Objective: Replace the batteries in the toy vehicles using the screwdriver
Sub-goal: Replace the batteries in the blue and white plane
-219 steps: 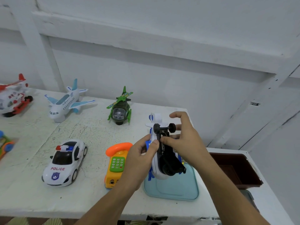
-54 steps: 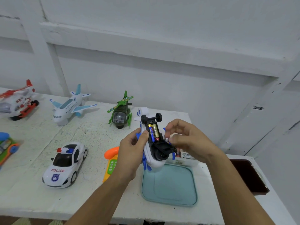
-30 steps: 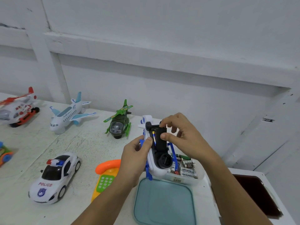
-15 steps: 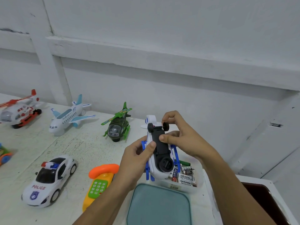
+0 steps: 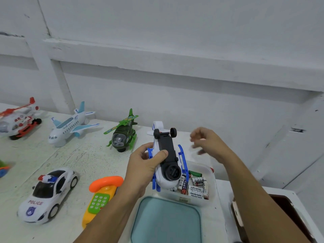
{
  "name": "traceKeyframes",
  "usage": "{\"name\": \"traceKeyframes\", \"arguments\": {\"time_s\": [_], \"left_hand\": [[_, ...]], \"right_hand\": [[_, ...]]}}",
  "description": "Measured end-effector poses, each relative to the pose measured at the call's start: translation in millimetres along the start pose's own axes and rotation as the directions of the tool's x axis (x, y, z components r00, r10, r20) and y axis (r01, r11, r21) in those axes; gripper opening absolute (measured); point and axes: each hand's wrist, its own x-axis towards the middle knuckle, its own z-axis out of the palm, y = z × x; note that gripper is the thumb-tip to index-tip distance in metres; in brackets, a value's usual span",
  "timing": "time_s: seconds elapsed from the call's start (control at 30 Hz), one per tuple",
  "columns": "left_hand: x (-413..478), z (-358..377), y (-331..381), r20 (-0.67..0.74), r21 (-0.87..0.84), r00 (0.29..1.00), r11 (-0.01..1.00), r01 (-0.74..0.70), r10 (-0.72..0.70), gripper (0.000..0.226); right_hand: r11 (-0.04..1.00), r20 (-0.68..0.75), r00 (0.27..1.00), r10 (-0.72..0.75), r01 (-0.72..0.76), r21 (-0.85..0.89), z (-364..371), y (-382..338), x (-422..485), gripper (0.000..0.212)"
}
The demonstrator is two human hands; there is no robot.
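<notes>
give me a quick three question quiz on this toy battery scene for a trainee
1. True or false: the left hand grips the upturned white and blue toy.
2. The spare batteries lie in: A the clear tub, B the brown tray, C the teal lid.
3. What word is printed on the white car?
Key: 1 true; 2 A; 3 POLICE.

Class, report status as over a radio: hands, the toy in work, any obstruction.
Left hand grips white-and-blue toy helicopter, belly up, black battery cover on. Right hand clear of it, blurred, seemingly empty. Battery tub below; no screwdriver seen.
</notes>
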Motion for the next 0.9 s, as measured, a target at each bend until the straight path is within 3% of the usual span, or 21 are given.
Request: {"name": "traceKeyframes", "arguments": {"time_s": [0.03, 0.07, 0.1, 0.2, 0.27, 0.47, 0.6, 0.77, 0.83, 0.9], "left_hand": [[-0.1, -0.2, -1.1, -0.003, 0.008, 1.0, 1.0, 0.001, -0.001, 0.025], [-0.2, -0.1, -1.9, -0.005, 0.014, 1.0, 1.0, -0.001, 0.001, 0.025], [-0.4, -0.3, -2.6, -0.009, 0.018, 1.0, 1.0, -0.003, 0.003, 0.024], [-0.2, -0.6, -2.6, -0.017, 0.023, 1.0, 1.0, -0.007, 0.007, 0.022], [0.1, -1.1, -2.6, -0.02, 0.03, 1.0, 1.0, -0.009, 0.01, 0.023], [-1.9, -2.7, -4.4, -0.027, 0.029, 1.0, 1.0, -0.009, 0.009, 0.023], [-3.9, -2.0, -4.9, -0.015, 0.03, 1.0, 1.0, -0.008, 0.008, 0.022], [-5.4, -2.1, -5.1, -0.017, 0.037, 1.0, 0.999, -0.011, 0.011, 0.023], [-6.3, -2.0, -5.0, -0.014, 0.036, 1.0, 0.999, -0.011, 0.011, 0.023], [-7.7, -2.2, -5.0, -0.011, 0.033, 1.0, 0.999, -0.011, 0.012, 0.021]], "right_hand": [[0.948, -0.015, 1.0, -0.013, 0.007, -0.317, -5.8, 10.8, 5.3, 0.023], [0.86, 0.009, 1.0, 0.025, -0.017, -0.509, -10.0, 20.9, 9.7, 0.025], [0.801, 0.046, 0.992, 0.117, -0.067, -0.595, -13.9, 31.0, 12.6, 0.028], [0.736, 0.145, 0.899, 0.414, -0.236, -0.634, -18.9, 52.6, 13.0, 0.045], [0.739, 0.148, 0.89, 0.431, -0.255, -0.623, -20.2, 63.7, 11.7, 0.044], [0.858, 0.166, 0.933, 0.319, -0.21, -0.469, -28.2, 80.9, 6.1, 0.012], [0.979, 0.074, 0.977, 0.202, -0.201, -0.031, -42.3, 68.9, -0.7, 0.018], [0.906, -0.117, 0.993, -0.01, 0.059, 0.42, -46.8, 17.7, -12.7, 0.006], [0.859, -0.252, 0.961, -0.115, 0.223, 0.46, -41.6, -8.1, -19.4, 0.006], [0.809, -0.396, 0.87, -0.295, 0.448, 0.382, -32.5, -33.7, -29.5, 0.008]]}}
